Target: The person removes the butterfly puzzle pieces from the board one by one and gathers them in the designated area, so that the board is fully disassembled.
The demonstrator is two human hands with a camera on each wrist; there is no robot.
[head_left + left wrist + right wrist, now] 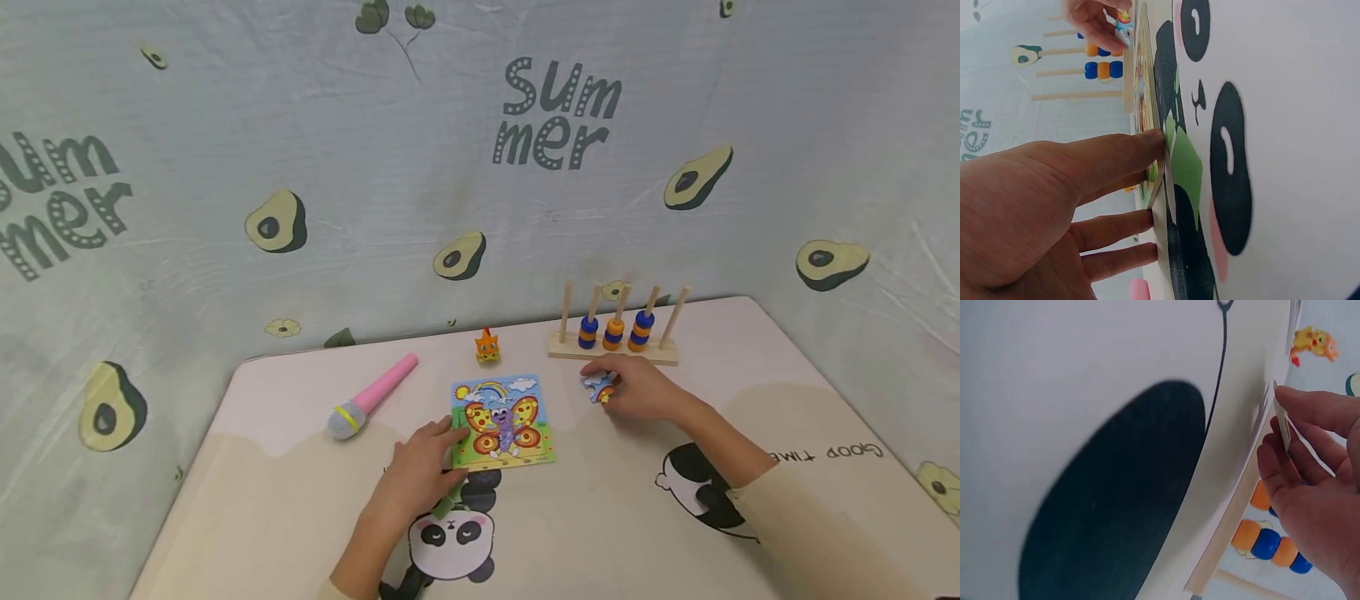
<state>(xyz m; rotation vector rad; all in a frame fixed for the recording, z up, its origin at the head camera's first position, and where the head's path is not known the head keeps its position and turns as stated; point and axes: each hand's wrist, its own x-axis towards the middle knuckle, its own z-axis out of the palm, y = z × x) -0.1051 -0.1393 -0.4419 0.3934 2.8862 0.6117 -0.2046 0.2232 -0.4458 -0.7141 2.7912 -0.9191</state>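
A square butterfly jigsaw puzzle (503, 422) lies flat on the table. My left hand (422, 465) rests at its near left corner, thumb against the near edge and fingers along the left side. In the left wrist view, that left hand (1054, 206) has fairly straight fingers touching the board's edge and the table. To the right of the puzzle, my right hand (641, 388) pinches a loose puzzle piece (598, 387), blue and white with some orange and red. The right wrist view shows this piece (1282, 422) edge-on between thumb and fingers, held up off the table.
A wooden bead rack (613, 348) with blue and orange rings on upright pegs stands behind my right hand. Behind the puzzle sits a small orange and yellow toy figure (487, 346). A pink toy microphone (372, 397) lies left of the puzzle. A printed fabric hangs behind the table.
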